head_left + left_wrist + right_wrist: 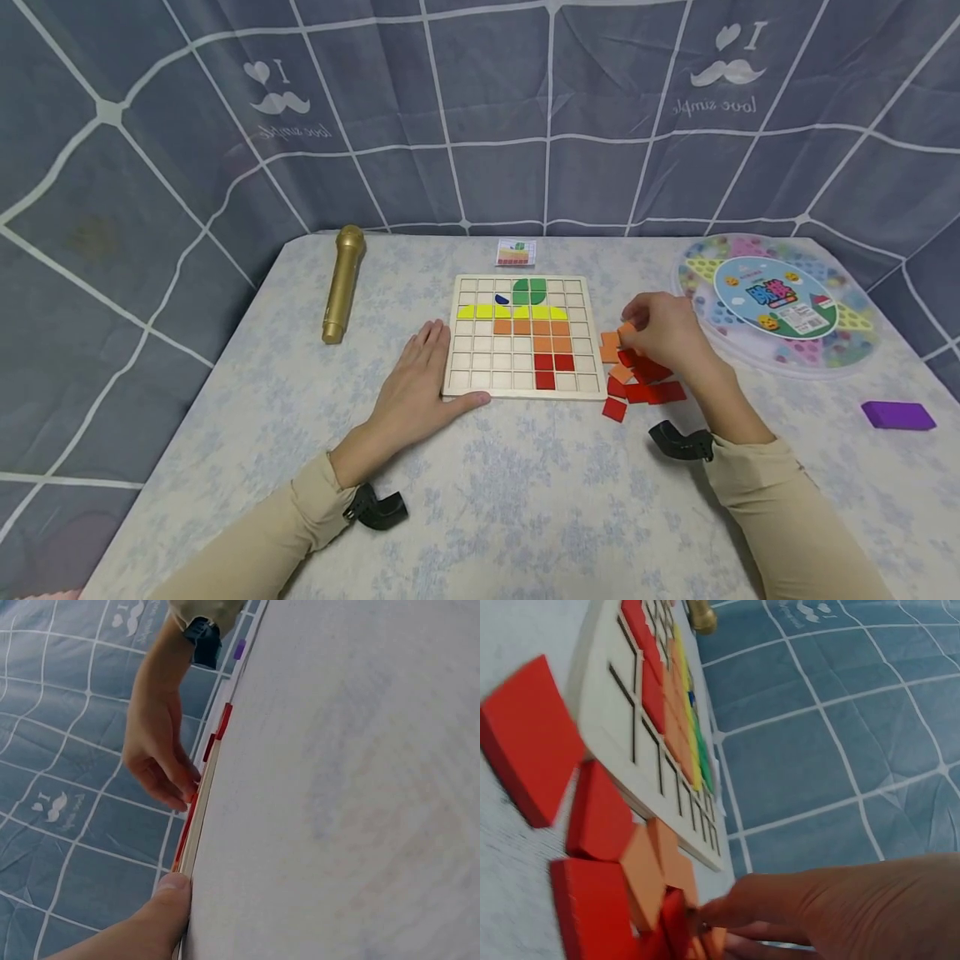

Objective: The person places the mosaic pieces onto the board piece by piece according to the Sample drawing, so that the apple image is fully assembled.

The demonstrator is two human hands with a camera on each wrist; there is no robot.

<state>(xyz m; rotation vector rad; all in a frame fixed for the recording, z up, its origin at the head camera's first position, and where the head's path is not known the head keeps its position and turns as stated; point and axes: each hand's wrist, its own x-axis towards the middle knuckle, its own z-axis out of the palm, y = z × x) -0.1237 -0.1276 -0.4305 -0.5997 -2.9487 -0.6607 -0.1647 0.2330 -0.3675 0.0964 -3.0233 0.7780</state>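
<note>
A wooden grid board (491, 375) holds square tiles and shaped pieces in green, blue, yellow, orange and red. My left hand (416, 383) lies flat along the board's left side, fingers straight, with the thumb at its front edge. Just off the board's right side is a loose pile of red tiles (652, 392) and orange tiles (610, 354). Over that pile, my right hand (667, 329) has its thumb and fingers curled together, pinching an orange tile (627, 331). The right wrist view shows the fingertips down among the red and orange tiles (641, 874).
A small picture card (516, 252) lies behind the board, its pattern coloured like the pieces. The gold microphone (345, 283) is at the left. At the right are a round clear case (776, 304) with a colourful label and a purple block (898, 415). A tiled-pattern curtain (495, 108) borders the table.
</note>
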